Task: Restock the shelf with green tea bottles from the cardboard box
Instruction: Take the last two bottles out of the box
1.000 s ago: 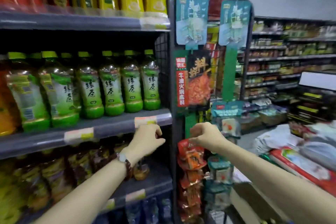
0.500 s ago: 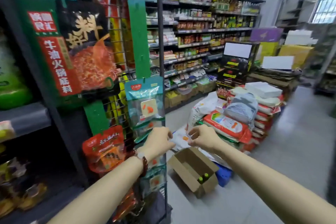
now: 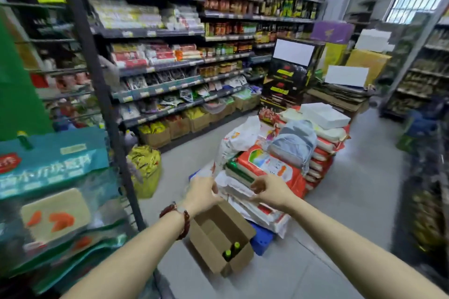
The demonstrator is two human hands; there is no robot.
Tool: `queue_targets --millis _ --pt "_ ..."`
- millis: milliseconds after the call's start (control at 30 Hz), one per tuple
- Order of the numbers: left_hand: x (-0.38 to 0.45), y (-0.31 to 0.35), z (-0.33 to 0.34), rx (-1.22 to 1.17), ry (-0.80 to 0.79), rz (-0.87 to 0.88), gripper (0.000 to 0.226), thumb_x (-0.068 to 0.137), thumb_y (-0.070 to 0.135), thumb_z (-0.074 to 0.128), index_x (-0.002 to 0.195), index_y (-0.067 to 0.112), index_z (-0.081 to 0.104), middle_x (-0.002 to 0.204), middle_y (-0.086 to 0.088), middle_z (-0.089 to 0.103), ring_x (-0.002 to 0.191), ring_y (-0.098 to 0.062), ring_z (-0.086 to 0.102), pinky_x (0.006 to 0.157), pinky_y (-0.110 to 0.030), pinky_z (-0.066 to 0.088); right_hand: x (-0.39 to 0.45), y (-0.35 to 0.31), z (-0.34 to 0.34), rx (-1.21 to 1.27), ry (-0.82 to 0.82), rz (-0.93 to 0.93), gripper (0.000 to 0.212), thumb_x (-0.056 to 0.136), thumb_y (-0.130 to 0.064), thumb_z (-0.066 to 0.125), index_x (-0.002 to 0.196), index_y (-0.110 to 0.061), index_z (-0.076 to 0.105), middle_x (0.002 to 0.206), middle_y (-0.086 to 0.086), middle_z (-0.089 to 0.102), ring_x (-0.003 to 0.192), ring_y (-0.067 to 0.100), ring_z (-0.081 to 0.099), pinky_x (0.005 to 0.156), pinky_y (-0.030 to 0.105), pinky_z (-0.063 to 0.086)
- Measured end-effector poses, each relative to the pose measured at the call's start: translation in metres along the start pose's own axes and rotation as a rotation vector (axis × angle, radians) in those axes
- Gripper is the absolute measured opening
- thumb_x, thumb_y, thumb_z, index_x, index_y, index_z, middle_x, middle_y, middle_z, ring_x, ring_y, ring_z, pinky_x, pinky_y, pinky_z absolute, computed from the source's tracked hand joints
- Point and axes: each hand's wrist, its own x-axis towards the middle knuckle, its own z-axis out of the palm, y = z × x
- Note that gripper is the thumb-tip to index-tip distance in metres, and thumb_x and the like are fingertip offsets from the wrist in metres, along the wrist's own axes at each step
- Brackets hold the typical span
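An open cardboard box (image 3: pixel 213 245) stands on the floor below my hands. Two green tea bottles (image 3: pixel 232 251) with green caps show in its near right corner. My left hand (image 3: pixel 202 193), with a bead bracelet at the wrist, hangs above the box's far flap, fingers loosely curled and holding nothing. My right hand (image 3: pixel 269 190) is level with it to the right, fingers apart and empty. The green tea shelf is out of view to the left.
A stack of rice sacks (image 3: pixel 267 167) with a grey backpack (image 3: pixel 294 143) rises right behind the box, over a blue crate (image 3: pixel 261 240). A dark rack post (image 3: pixel 109 114) with hanging snack packs (image 3: pixel 53 177) stands at my left. Stocked shelves line the aisle; grey floor (image 3: pixel 352 201) lies to the right.
The view has swung right, away from the green tea shelf, and down to the box on the floor. Both empty hands have stayed out in front and now hover over the box.
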Motion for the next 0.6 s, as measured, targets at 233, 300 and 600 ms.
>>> queue_targets --millis 233,300,600 --pt "0.104 -0.004 0.069 -0.107 0.053 -0.176 0.015 0.076 0.026 0.071 0.079 0.014 0.063 0.066 0.013 0.049 0.072 -0.011 0.053 0.065 -0.02 0.033 0.117 0.068 0.003 0.014 -0.118 -0.049 0.032 0.076 -0.021 0.075 0.103 -0.005 0.069 0.092 0.006 0.067 0.085 0.021 0.062 0.069 0.027 0.045" --pt "0.122 -0.013 0.091 -0.152 0.047 -0.245 0.02 0.075 0.027 0.072 0.087 0.011 0.07 0.08 0.003 0.067 0.084 -0.017 0.063 0.069 -0.023 0.042 0.145 0.086 0.013 0.035 -0.149 -0.054 0.029 0.074 -0.016 0.074 0.098 0.001 0.069 0.091 0.011 0.071 0.088 0.028 0.067 0.071 0.032 0.051" --pt "0.196 -0.097 0.277 -0.201 -0.065 -0.441 0.018 0.078 0.031 0.071 0.087 0.017 0.064 0.085 0.0 0.06 0.078 -0.011 0.054 0.066 -0.02 0.037 0.27 0.224 0.154 0.024 -0.408 -0.018 0.031 0.072 -0.008 0.075 0.1 0.001 0.067 0.084 0.01 0.062 0.08 0.021 0.055 0.077 0.037 0.049"
